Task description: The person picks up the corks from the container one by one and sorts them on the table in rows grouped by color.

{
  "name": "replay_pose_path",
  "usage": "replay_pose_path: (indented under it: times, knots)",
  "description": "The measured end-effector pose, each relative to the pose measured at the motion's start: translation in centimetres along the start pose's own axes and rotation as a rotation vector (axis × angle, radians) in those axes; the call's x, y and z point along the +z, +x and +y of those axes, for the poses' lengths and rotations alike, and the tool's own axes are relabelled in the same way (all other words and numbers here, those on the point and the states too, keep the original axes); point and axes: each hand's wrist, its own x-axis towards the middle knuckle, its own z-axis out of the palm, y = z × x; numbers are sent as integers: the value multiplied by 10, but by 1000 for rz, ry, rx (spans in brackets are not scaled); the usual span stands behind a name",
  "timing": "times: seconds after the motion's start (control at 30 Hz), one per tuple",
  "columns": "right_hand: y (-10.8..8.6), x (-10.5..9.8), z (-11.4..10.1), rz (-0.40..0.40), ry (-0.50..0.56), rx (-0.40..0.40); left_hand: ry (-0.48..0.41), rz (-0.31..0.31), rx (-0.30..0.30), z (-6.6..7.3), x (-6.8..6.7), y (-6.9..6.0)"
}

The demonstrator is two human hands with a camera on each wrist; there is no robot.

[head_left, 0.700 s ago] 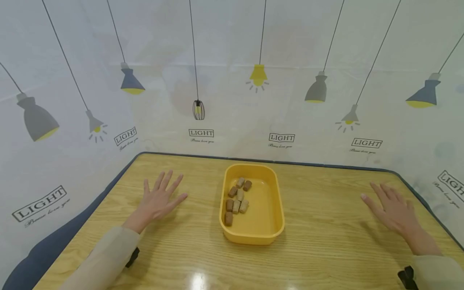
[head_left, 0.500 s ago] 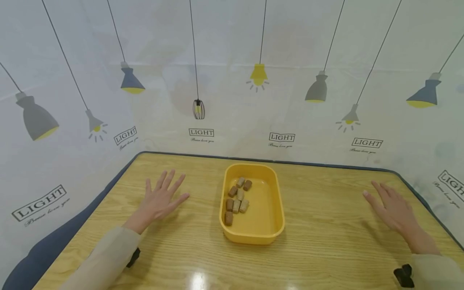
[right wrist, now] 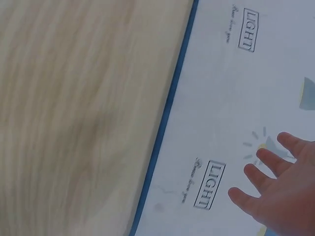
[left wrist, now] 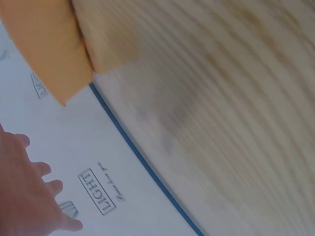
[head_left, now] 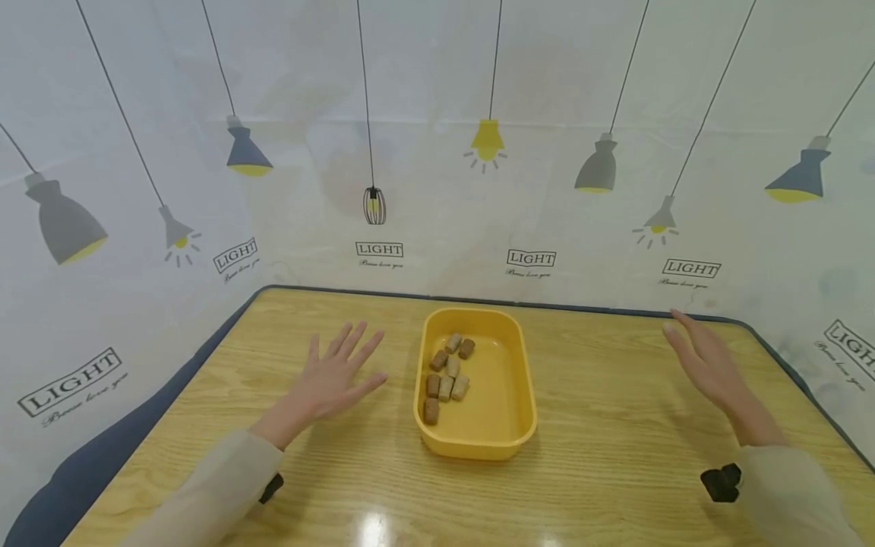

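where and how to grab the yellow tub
Probably by the rim at the middle of both long sides, coming from left and right: the yellow tub sits upright, those sides run nearly straight, and wooden table shows beside both. Brown and tan cylinders inside favour lifting level.

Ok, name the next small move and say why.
Probably move the left grip sideways toward the yellow tub: its fingers are spread and hold nothing, it looks nearer the tub than the right grip, and the small brown and tan pieces lie mostly along the tub's left side.
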Motion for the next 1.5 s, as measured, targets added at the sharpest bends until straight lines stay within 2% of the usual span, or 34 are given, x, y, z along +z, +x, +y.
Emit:
replay_pose_path:
  times: [0.13,0.3,0.63,0.97,1.17,1.37,1.5]
  knots:
    - [11,3,-16,-16,47,29,-7,-14,44,12,-1,1]
    - [25,11,-36,-15,110,12,-9,-27,91,25,1,1]
    - [56,29,-76,-49,133,-3,13,-38,181,43,6,-1]
    - [86,50,-119,-57,188,-41,3,-107,209,54,14,-4]
    - [97,68,-146,-111,251,-42,1,-108,240,58,16,-5]
    - [106,91,-171,-170,305,-29,-22,-116,235,60,16,-6]
    - [109,109,-185,-239,332,-26,-20,-112,230,61,16,-7]
